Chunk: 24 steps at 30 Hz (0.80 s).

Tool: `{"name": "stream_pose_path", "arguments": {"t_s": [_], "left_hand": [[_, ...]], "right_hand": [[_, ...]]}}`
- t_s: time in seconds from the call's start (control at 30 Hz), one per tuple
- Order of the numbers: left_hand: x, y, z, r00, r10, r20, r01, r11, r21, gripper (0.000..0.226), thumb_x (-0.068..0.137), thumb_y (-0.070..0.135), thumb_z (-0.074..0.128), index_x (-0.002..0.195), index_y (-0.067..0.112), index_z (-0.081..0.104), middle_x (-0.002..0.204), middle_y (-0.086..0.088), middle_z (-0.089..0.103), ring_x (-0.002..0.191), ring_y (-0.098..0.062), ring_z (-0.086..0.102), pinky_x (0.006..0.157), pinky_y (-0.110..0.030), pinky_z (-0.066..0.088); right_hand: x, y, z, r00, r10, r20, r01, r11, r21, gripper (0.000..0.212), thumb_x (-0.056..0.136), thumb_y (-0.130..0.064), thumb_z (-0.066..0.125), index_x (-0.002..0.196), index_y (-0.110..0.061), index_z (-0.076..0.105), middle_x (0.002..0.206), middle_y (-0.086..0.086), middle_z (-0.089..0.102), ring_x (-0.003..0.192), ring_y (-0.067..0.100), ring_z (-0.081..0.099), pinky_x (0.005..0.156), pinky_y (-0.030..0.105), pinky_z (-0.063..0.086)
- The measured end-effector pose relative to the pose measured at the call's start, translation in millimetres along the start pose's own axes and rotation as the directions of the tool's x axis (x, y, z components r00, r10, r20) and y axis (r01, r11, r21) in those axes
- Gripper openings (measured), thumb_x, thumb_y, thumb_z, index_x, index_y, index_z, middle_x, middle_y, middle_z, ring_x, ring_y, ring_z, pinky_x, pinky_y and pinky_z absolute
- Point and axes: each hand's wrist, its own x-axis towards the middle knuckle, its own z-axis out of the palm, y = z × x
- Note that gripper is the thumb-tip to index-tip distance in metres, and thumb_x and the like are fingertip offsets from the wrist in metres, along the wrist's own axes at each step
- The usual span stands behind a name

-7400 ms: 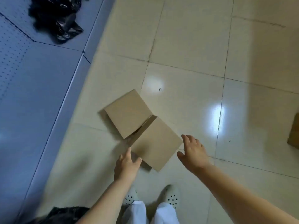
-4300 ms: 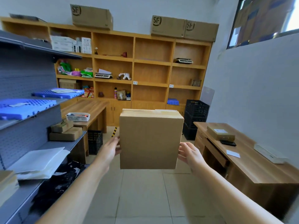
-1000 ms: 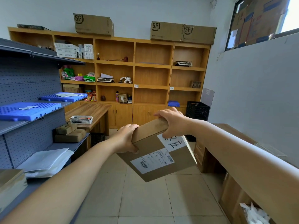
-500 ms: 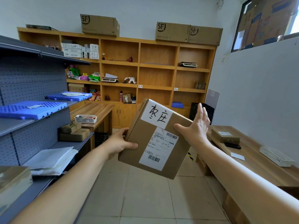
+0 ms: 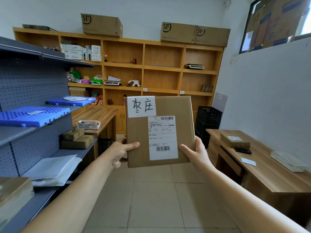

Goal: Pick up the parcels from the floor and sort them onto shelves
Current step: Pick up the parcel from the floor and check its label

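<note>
The parcel [image 5: 168,106] is a flat brown cardboard box, held upright in the air with its wide face to the camera. A white paper with handwritten characters is at its top left corner; below is a printed shipping label with barcodes.

Box now upright, label side facing us.
We've squared the tilted flat brown cardboard parcel [image 5: 168,132]; right hand [image 5: 196,153], open half a second ago, grips its lower edge like left hand [image 5: 120,153].
</note>
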Motion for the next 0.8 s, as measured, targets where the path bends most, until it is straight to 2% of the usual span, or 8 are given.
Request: {"name": "stream_pose_path", "arguments": {"t_s": [0.03, 0.1, 0.17, 0.27, 0.37, 0.53, 0.73, 0.8], "left_hand": [[2.7, -0.5, -2.1, 1.000, 0.006, -0.003, -0.006, 1.000, -0.015, 0.065, 0.070, 0.016, 0.075, 0.128, 0.008, 0.047, 0.125, -0.017, 0.058, 0.111, -0.032, 0.055, 0.092, -0.047, 0.046], [8.0, -3.2, -4.8, 1.000, 0.024, -0.009, -0.024, 0.999, -0.036, 0.058, 0.077, 0.013, 0.070, 0.129, 0.010, 0.045, 0.119, -0.014, 0.060, 0.102, -0.029, 0.057, 0.078, -0.040, 0.049], [12.4, -8.6, -4.4, 0.999, 0.042, -0.021, -0.043, 0.998, -0.055, 0.060, 0.081, 0.012, 0.067, 0.133, 0.013, 0.038, 0.109, -0.009, 0.058, 0.088, -0.022, 0.057, 0.067, -0.034, 0.045], [21.1, -19.7, -1.3, 0.995, 0.082, -0.064, -0.087, 0.993, -0.075, 0.068, 0.082, 0.009, 0.066, 0.138, 0.016, 0.028, 0.108, -0.004, 0.052, 0.084, -0.016, 0.055, 0.062, -0.032, 0.044], [33.3, -27.3, 5.5, 0.990, 0.092, -0.106, -0.103, 0.989, -0.105, 0.065, 0.083, 0.005, 0.064, 0.134, 0.018, 0.027, 0.100, 0.000, 0.052, 0.084, -0.018, 0.056, 0.062, -0.034, 0.048], [64.5, -37.5, 26.1, 0.987, 0.094, -0.134, -0.107, 0.990, -0.094, 0.043, 0.087, 0.008, 0.061, 0.115, 0.020, 0.031, 0.102, -0.006, 0.051, 0.085, -0.019, 0.057, 0.062, -0.035, 0.050], [122.3, -50.5, 59.0, 0.978, 0.187, -0.095, -0.185, 0.982, 0.021, 0.040, 0.088, 0.003, 0.055, 0.120, 0.020, 0.038, 0.117, -0.009, 0.052, 0.098, -0.017, 0.056, 0.069, -0.028, 0.049], [148.0, -55.3, 72.9, 0.971, 0.224, -0.081, -0.217, 0.972, 0.088, 0.042, 0.087, 0.003, 0.056, 0.123, 0.021, 0.041, 0.123, -0.008, 0.051, 0.108, -0.019, 0.054, 0.078, -0.028, 0.049]], "right_hand": [[-1.4, 1.0, 3.7, 1.000, 0.003, 0.004, -0.003, 1.000, 0.008, 0.056, 0.083, -0.029, 0.067, 0.131, -0.031, 0.038, 0.126, 0.004, 0.053, 0.110, 0.019, 0.056, 0.094, 0.043, 0.051], [-2.6, 2.8, 10.5, 1.000, 0.012, 0.005, -0.012, 0.999, 0.039, 0.051, 0.084, -0.027, 0.065, 0.128, -0.030, 0.040, 0.119, 0.001, 0.058, 0.105, 0.017, 0.059, 0.092, 0.041, 0.052], [-1.6, 5.4, 15.8, 1.000, 0.015, -0.009, -0.015, 0.999, 0.043, 0.053, 0.084, -0.026, 0.065, 0.130, -0.029, 0.040, 0.117, -0.001, 0.059, 0.104, 0.016, 0.060, 0.092, 0.040, 0.051], [1.7, 11.6, 21.4, 1.000, 0.013, -0.022, -0.012, 0.998, 0.054, 0.059, 0.085, -0.023, 0.065, 0.136, -0.028, 0.036, 0.117, -0.004, 0.058, 0.104, 0.013, 0.059, 0.089, 0.034, 0.051], [8.2, 20.9, 24.0, 1.000, 0.012, -0.026, -0.010, 0.998, 0.058, 0.064, 0.085, -0.019, 0.065, 0.139, -0.029, 0.032, 0.123, -0.004, 0.056, 0.107, 0.012, 0.056, 0.085, 0.028, 0.048], [38.5, 43.8, 21.1, 0.998, 0.043, -0.047, -0.039, 0.997, 0.072, 0.083, 0.085, -0.019, 0.065, 0.147, -0.038, 0.014, 0.141, -0.003, 0.044, 0.122, 0.015, 0.049, 0.098, 0.034, 0.046], [100.5, 74.3, 7.8, 0.997, 0.030, -0.068, -0.023, 0.995, 0.099, 0.084, 0.088, -0.017, 0.062, 0.149, -0.036, 0.008, 0.148, -0.003, 0.035, 0.122, 0.011, 0.043, 0.101, 0.033, 0.042], [129.2, 86.4, 1.6, 0.997, 0.024, -0.071, -0.016, 0.993, 0.118, 0.084, 0.089, -0.014, 0.061, 0.150, -0.034, 0.007, 0.151, -0.003, 0.031, 0.127, 0.013, 0.039, 0.104, 0.035, 0.039]]}}
